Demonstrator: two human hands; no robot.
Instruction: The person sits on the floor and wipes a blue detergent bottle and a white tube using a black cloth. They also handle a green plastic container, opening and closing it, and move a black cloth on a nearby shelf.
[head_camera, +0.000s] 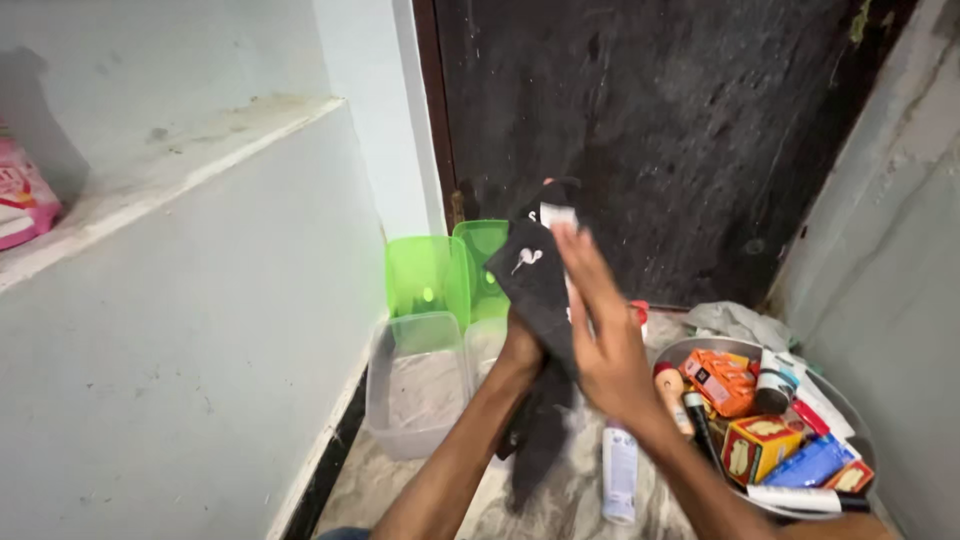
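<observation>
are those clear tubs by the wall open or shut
Open. Both clear tubs have their green lids tipped up against the wall, so the insides show.

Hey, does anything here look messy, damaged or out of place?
Yes. The metal basin is heaped untidily with boxes and tubes, a white bottle lies flat on the floor, and the dark door is scuffed and stained. The dark cloth looks intact.

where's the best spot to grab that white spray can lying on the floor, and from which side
Probably around the middle of the white cylindrical spray can, from above. It lies flat on the marbled floor with its long side exposed. The right hand is nearest; the metal bowl of packets crowds the right side.
</observation>
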